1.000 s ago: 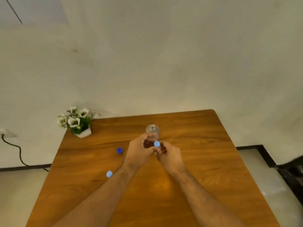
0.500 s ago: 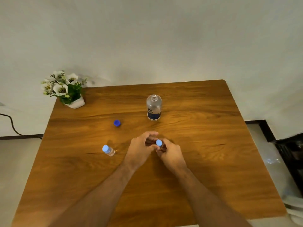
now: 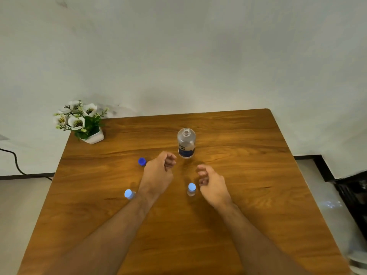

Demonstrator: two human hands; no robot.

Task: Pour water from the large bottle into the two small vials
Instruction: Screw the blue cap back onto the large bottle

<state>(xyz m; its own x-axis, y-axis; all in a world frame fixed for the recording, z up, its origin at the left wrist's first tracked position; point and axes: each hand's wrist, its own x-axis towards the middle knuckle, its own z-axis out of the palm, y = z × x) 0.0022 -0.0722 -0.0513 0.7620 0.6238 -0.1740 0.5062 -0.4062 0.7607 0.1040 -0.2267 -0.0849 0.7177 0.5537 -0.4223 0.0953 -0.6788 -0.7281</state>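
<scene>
Judging from the head view, both vials (image 3: 191, 189) (image 3: 128, 194) stand capped on the surface (image 3: 248, 175), so recapping the large bottle (image 3: 186, 142) looks next. Left hand (image 3: 158, 173) and right hand (image 3: 212, 184) hover loosely curled, holding nothing. Pinch the blue cap (image 3: 142, 161) by the left hand, steady the open bottle at its label, and avoid nudging the vial between the wrists.

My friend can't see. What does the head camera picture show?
Two bare hands, left hand and right hand, hover empty over a wooden table between two capped vials. Behind stand an open large bottle, its blue cap and a flower pot.
</scene>
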